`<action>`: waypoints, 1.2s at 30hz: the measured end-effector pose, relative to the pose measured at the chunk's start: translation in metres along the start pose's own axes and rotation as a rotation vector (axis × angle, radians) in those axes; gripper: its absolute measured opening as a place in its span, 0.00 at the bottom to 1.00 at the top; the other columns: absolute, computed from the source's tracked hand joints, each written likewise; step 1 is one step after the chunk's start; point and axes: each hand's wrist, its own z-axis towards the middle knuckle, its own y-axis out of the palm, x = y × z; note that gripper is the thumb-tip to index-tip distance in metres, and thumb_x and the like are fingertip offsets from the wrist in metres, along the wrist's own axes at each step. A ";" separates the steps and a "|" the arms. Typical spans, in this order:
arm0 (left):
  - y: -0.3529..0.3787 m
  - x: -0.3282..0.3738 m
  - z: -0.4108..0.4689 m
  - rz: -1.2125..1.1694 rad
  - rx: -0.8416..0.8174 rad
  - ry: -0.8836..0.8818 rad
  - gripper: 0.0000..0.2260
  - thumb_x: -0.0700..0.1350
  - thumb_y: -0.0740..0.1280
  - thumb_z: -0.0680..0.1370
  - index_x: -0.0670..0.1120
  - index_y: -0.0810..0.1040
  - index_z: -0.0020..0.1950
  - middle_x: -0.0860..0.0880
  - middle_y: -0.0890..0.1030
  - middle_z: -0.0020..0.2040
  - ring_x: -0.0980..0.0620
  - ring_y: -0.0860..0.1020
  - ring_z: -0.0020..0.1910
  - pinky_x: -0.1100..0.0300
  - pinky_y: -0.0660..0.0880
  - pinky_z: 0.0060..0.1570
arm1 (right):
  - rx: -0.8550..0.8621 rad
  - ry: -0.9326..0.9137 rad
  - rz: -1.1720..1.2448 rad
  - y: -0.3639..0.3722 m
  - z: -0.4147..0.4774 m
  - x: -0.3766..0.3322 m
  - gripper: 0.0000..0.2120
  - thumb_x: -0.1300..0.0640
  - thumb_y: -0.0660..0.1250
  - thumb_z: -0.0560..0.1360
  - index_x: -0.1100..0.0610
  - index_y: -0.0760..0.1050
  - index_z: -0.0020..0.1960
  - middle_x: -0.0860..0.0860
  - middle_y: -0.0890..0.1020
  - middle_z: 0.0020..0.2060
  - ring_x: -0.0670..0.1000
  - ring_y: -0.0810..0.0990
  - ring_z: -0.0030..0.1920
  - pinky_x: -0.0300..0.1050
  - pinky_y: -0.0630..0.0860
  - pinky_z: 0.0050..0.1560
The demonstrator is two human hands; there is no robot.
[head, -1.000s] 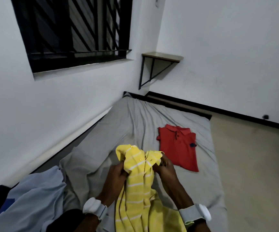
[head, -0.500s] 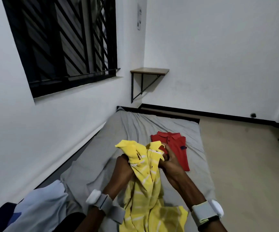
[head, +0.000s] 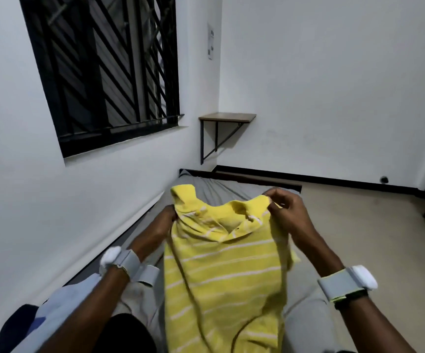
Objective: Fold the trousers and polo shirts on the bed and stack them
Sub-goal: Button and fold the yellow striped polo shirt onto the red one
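Both hands hold the yellow polo shirt (head: 221, 273) up over the bed (head: 206, 186). The right hand (head: 286, 214) pinches one shoulder and the left hand (head: 166, 219) grips the other (fingers hidden behind cloth) — probably so it hangs straight before being laid flat for folding.

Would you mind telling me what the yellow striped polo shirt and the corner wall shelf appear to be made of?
The yellow polo shirt: likely soft knit cotton or blend, matte; it drapes and creases limply. The wall shelf: seemingly wood or laminate top, brown matte, on thin black metal-looking brackets.
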 end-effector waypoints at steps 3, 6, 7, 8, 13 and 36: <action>-0.030 0.017 -0.003 0.196 -0.177 0.047 0.13 0.58 0.78 0.63 0.49 0.86 0.35 0.52 0.83 0.36 0.55 0.79 0.38 0.58 0.74 0.44 | 0.018 0.026 -0.067 -0.030 0.003 -0.001 0.12 0.71 0.73 0.74 0.56 0.82 0.50 0.51 0.86 0.42 0.50 0.83 0.42 0.41 0.78 0.43; -0.061 0.031 -0.002 0.351 -0.075 0.113 0.21 0.62 0.76 0.65 0.44 0.84 0.41 0.50 0.81 0.39 0.52 0.78 0.40 0.53 0.71 0.46 | -0.104 0.103 -0.455 -0.053 0.002 0.003 0.21 0.62 0.81 0.67 0.43 0.80 0.53 0.48 0.85 0.42 0.52 0.83 0.43 0.39 0.76 0.40; -0.066 0.034 -0.003 0.360 -0.061 0.156 0.22 0.63 0.75 0.67 0.43 0.84 0.44 0.49 0.82 0.41 0.52 0.78 0.42 0.52 0.72 0.48 | -0.203 0.130 -0.672 -0.055 -0.001 0.005 0.24 0.56 0.82 0.66 0.40 0.79 0.56 0.46 0.84 0.46 0.51 0.82 0.46 0.40 0.75 0.42; -0.067 0.040 -0.007 0.363 -0.052 0.195 0.24 0.63 0.74 0.70 0.42 0.83 0.47 0.48 0.83 0.43 0.52 0.79 0.44 0.52 0.73 0.50 | -0.288 0.158 -0.874 -0.052 -0.004 0.008 0.24 0.51 0.82 0.66 0.39 0.79 0.60 0.45 0.83 0.49 0.50 0.82 0.51 0.42 0.75 0.45; -0.057 0.058 -0.013 0.364 -0.047 0.342 0.15 0.54 0.69 0.80 0.41 0.77 0.48 0.48 0.78 0.43 0.52 0.76 0.45 0.54 0.71 0.47 | -0.226 0.171 -0.936 -0.045 -0.009 0.002 0.08 0.41 0.75 0.69 0.40 0.83 0.48 0.41 0.86 0.45 0.49 0.83 0.48 0.48 0.80 0.46; -0.055 0.166 0.040 0.595 0.229 0.721 0.06 0.41 0.74 0.79 0.45 0.77 0.49 0.48 0.83 0.44 0.59 0.79 0.40 0.65 0.72 0.39 | -0.242 0.118 -0.210 -0.096 0.052 -0.076 0.14 0.76 0.60 0.74 0.61 0.80 0.45 0.61 0.85 0.42 0.57 0.81 0.42 0.47 0.75 0.41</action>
